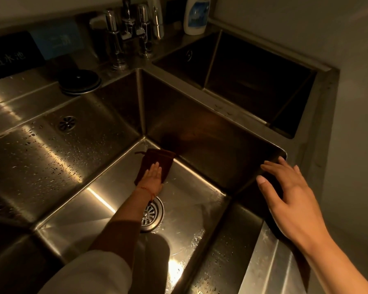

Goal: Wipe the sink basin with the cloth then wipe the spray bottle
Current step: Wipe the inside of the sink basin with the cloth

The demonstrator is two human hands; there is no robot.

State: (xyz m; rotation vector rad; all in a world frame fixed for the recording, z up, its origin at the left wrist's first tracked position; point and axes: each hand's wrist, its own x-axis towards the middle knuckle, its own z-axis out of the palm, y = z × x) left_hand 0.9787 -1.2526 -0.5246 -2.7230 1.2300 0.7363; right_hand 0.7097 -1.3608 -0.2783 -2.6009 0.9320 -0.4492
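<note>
A dark brown cloth (155, 161) lies flat on the floor of the steel sink basin (106, 194), near its far corner. My left hand (152, 177) presses flat on the cloth, fingers together and pointing away from me, arm reaching down into the basin. My right hand (285, 192) hovers or rests at the basin's right rim, fingers spread, holding nothing. A white bottle with a blue label (197, 14) stands on the back ledge at the top; its top is cut off, so I cannot tell whether it is the spray bottle.
A round drain (152, 215) sits in the basin floor just behind my left wrist. A second, darker basin (253, 88) lies to the right. Chrome taps (132, 32) stand at the back, a black round lid (80, 81) on the left ledge. Water droplets cover the left wall.
</note>
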